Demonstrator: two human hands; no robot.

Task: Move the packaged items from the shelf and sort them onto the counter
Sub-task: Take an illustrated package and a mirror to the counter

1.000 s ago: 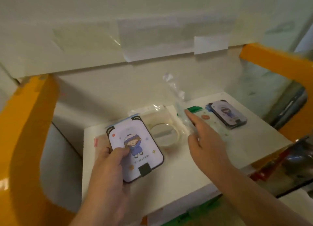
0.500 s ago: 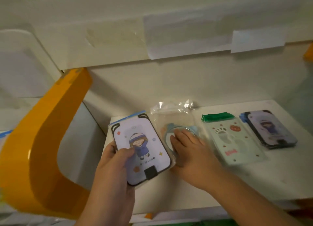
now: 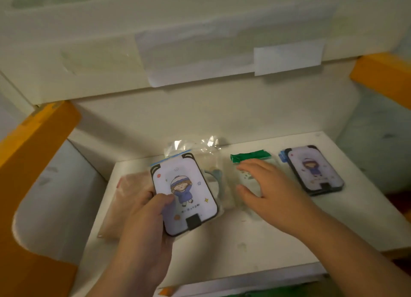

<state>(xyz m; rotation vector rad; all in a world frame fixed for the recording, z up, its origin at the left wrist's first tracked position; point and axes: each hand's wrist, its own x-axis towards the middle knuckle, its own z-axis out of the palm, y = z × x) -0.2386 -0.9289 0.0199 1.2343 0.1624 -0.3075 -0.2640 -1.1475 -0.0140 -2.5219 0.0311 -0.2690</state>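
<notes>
1. My left hand (image 3: 142, 225) grips the cartoon-girl pack (image 3: 183, 194), thumb curled over its face, fingers behind, held just above the white shelf (image 3: 255, 247).
2. My right hand (image 3: 269, 192) has its fingers spread and relaxed over the green-topped bag (image 3: 251, 157), just right of the held pack; contact unclear.
3. Second cartoon pack (image 3: 314, 169) lies flat, farther right.
4. Pinkish bag (image 3: 129, 198) lies left of the held pack, clear bag (image 3: 211, 174) behind it.

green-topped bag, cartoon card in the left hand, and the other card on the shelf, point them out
green-topped bag (image 3: 251, 157): head view, green strip.
held cartoon card (image 3: 185, 193): head view, card face.
second cartoon card (image 3: 314, 169): head view, card face.
</notes>
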